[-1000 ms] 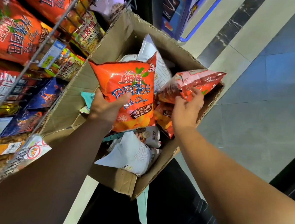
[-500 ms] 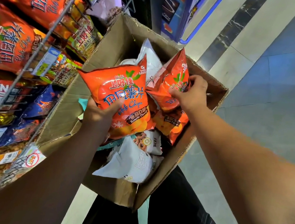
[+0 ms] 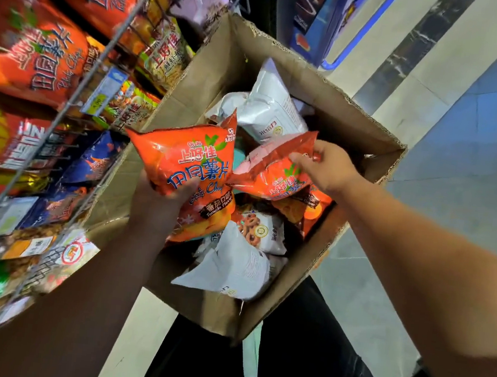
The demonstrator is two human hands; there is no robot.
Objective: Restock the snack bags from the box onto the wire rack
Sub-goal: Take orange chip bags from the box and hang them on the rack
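Holding left hand: grips orange tomato chip bag low, thumb across front, fingers hidden behind; printed face up, probably for racking.
Right hand: pinches top seam of second orange bag above cardboard box.
Bags: glossy, puffed, crinkly film.
Wire rack: thin metal grid, beside box.

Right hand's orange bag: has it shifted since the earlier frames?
Yes. The right hand has swung its orange bag leftward, off the right corner of the cardboard box, toward the left hand.
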